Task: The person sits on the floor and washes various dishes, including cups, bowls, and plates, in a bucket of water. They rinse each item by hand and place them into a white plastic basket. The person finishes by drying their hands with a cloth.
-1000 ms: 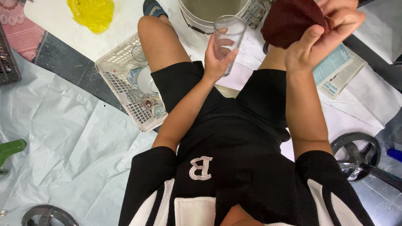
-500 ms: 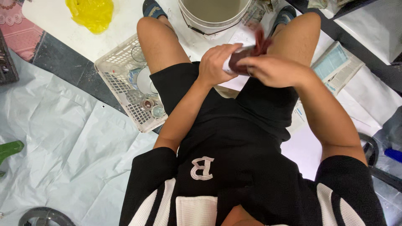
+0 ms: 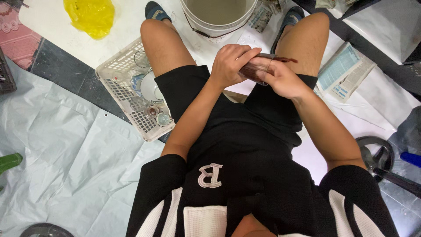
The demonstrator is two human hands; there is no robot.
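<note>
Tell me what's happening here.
A seated person holds a clear drinking glass over their lap. The left hand grips it while the right hand presses a dark red cloth into it. A white basket of glassware sits by the left leg, and a white bucket of cloudy water stands between the feet.

Lying on the floor by the left leg: a white plastic basket [image 3: 115, 78] holding small glassware and a plate [image 3: 150, 87]. Sitting beyond the knees: a white bucket [image 3: 218, 19] of murky water. Resting at top left on white sheeting: a crumpled yellow bag [image 3: 91, 14]. Spreading over the floor at left: pale plastic sheeting [image 3: 57, 153]. Lying folded at right: a newspaper [image 3: 345, 70]. Showing at the right edge: a dark metal wheel [image 3: 377, 156].
</note>
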